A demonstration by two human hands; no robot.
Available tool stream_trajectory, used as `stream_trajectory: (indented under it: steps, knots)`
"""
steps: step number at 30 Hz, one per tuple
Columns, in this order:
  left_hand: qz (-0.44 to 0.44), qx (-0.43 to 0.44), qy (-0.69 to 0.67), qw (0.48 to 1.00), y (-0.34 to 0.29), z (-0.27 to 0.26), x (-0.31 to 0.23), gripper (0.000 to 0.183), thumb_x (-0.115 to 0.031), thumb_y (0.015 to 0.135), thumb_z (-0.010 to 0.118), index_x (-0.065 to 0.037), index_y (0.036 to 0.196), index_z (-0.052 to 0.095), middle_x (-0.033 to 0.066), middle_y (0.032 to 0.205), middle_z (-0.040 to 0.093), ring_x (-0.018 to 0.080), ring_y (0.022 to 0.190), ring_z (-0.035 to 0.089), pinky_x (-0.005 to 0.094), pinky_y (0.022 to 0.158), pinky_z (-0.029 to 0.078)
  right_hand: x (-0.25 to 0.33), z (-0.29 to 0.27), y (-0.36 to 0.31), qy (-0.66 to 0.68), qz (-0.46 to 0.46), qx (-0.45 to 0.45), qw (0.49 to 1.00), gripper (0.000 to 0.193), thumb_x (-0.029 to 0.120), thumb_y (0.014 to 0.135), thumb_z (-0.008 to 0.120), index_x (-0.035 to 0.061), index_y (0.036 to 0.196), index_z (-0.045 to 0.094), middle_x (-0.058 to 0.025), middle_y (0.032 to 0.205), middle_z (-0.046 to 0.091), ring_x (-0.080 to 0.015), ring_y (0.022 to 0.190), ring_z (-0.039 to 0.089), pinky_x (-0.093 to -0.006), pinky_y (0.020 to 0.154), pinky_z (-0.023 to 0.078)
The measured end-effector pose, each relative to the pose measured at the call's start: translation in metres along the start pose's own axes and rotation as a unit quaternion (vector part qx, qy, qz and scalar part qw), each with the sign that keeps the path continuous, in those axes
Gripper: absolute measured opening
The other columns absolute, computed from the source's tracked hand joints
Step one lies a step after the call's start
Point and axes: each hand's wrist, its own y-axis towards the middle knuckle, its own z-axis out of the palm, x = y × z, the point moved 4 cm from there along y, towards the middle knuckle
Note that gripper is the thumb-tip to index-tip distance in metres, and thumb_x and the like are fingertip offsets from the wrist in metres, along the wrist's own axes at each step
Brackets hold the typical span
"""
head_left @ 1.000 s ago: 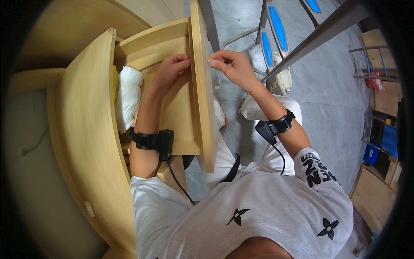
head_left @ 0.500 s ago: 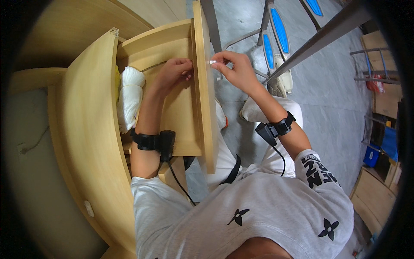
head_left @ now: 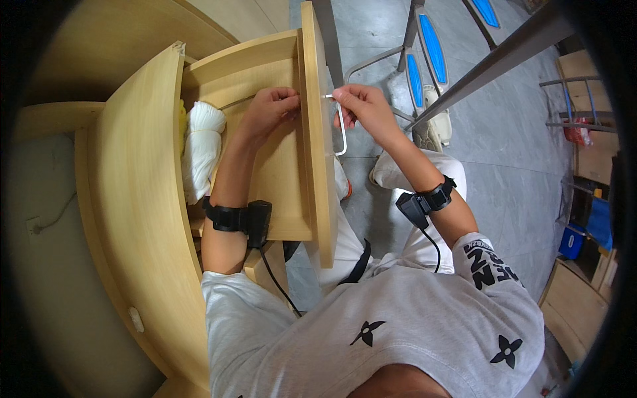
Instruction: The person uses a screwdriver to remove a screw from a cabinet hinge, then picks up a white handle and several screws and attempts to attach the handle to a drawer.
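A light wooden drawer [head_left: 286, 192] is pulled out, and its front panel [head_left: 321, 179] stands between my hands. Inside the drawer, my left hand [head_left: 271, 113] is closed in a pinch against the inner face of the panel. What its fingertips hold, if anything, is hidden. Outside the panel, my right hand [head_left: 363, 109] is closed on the upper end of a white, bracket-shaped drawer handle [head_left: 343, 136]. The handle's upper end meets the panel's outer face. Its lower end is bent toward the panel; whether it touches cannot be told.
A white cloth bundle [head_left: 203, 149] and something yellow [head_left: 182, 126] lie at the drawer's back. The wooden desktop [head_left: 136, 166] is to the left. A grey metal frame [head_left: 494, 69] with blue-padded steps [head_left: 431, 48] stands at the far right. My legs [head_left: 424, 189] are below.
The white handle now shows hanging down along the panel's outer face; before, only a small white end showed in my right fingers. My right hand shifted slightly right; my left stays in the drawer.
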Motion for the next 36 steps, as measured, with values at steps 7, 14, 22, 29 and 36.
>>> stream_trajectory:
  steps: [7, 14, 22, 29, 36]
  knots:
    - [0.009, 0.003, -0.010, 1.000, 0.002, -0.006, 0.003, 0.017, -0.017, 0.087, 0.061, -0.003, 0.076, 0.061, -0.0022, 0.068, 0.053, 0.0060, 0.061, 0.046, 0.0191, 0.056, 0.036, 0.016, 0.010, -0.020, -0.117, -0.162, 0.028, 0.979, 0.032, 0.003, 0.079, 0.056, 0.0058, 0.111, 0.058, 0.0004, 0.066, 0.058, -0.0062, 0.057, 0.052, -0.0196, 0.053, 0.042]
    - [0.013, -0.015, 0.012, 1.000, -0.002, -0.007, 0.000, 0.016, -0.016, 0.086, 0.061, -0.003, 0.076, 0.061, -0.0022, 0.068, 0.053, 0.0057, 0.060, 0.046, 0.0192, 0.055, 0.035, 0.047, 0.015, -0.021, -0.345, -0.272, 0.073, 0.895, 0.042, 0.002, 0.075, 0.066, 0.0077, 0.115, 0.055, 0.0043, 0.064, 0.052, -0.0044, 0.055, 0.044, -0.0201, 0.051, 0.037]
    - [0.039, -0.030, 0.003, 0.999, -0.006, 0.004, -0.007, 0.016, -0.014, 0.086, 0.060, -0.001, 0.078, 0.061, -0.0015, 0.069, 0.056, 0.0062, 0.063, 0.049, 0.0200, 0.057, 0.039, 0.033, -0.007, 0.019, -0.265, -0.366, -0.129, 0.883, 0.025, -0.002, 0.075, 0.060, 0.0032, 0.099, 0.059, -0.0026, 0.093, 0.053, -0.0075, 0.071, 0.049, -0.0211, 0.056, 0.039]
    - [0.090, -0.092, 0.167, 0.977, -0.030, 0.028, -0.034, 0.037, -0.032, 0.087, 0.059, 0.005, 0.082, 0.061, 0.0041, 0.066, 0.057, 0.0099, 0.060, 0.052, 0.0240, 0.057, 0.042, -0.019, -0.005, -0.011, -0.273, -0.133, 0.080, 0.949, 0.026, -0.008, 0.066, 0.041, -0.0006, 0.078, 0.064, -0.0062, 0.070, 0.059, -0.0118, 0.064, 0.052, -0.0230, 0.056, 0.040]
    - [0.040, -0.066, 0.202, 0.976, -0.026, 0.033, -0.036, 0.057, -0.054, 0.080, 0.062, 0.004, 0.081, 0.063, 0.0031, 0.065, 0.053, 0.0082, 0.058, 0.049, 0.0220, 0.050, 0.040, 0.013, -0.010, -0.038, 0.023, -0.063, 0.188, 0.980, 0.042, -0.005, 0.066, 0.044, 0.0032, 0.101, 0.066, -0.0036, 0.064, 0.059, -0.0083, 0.053, 0.046, -0.0229, 0.049, 0.037]
